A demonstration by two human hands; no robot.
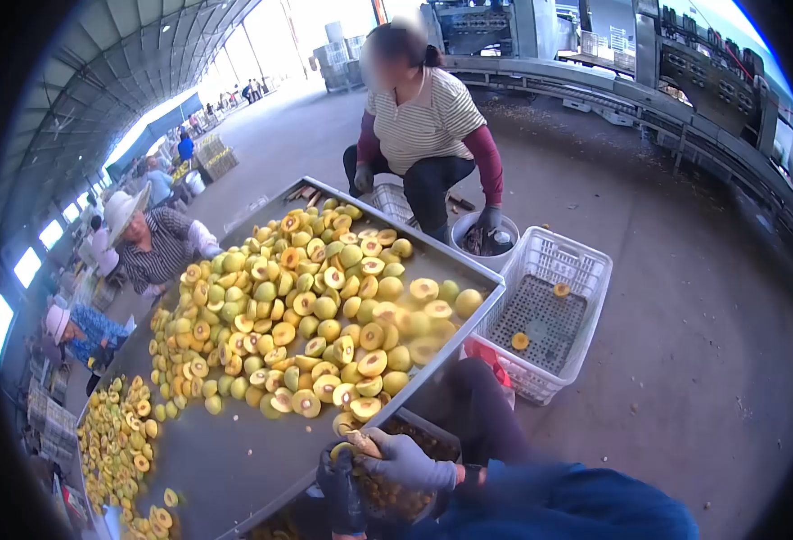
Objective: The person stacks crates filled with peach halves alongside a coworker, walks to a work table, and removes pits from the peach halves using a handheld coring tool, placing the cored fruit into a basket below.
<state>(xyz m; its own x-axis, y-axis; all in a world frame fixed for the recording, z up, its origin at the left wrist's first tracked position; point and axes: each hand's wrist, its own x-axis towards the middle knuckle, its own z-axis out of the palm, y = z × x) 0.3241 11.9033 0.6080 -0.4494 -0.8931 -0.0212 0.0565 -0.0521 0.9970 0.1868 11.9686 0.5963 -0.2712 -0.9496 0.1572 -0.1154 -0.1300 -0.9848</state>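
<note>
My right hand point(405, 461), in a grey glove, is closed around the wooden handle of a small tool point(363, 444) at the table's near edge. Beside it on the left, my left hand point(341, 490), in a dark glove, has its fingers wrapped round a yellow fruit half point(342, 450). The tool's tip is hidden at the fruit. Just beyond my hands, many halved yellow fruits point(306, 306) lie heaped on the metal table point(234, 468). Below my hands is a container point(437, 441) with small brown pieces in it.
A white crate point(594, 310) with two fruit halves stands right of the table. Behind it, a gloved co-worker sits with a hand in a white bucket point(495, 261). Other people in hats work along the left side. Machinery point(585, 85) lines the back right.
</note>
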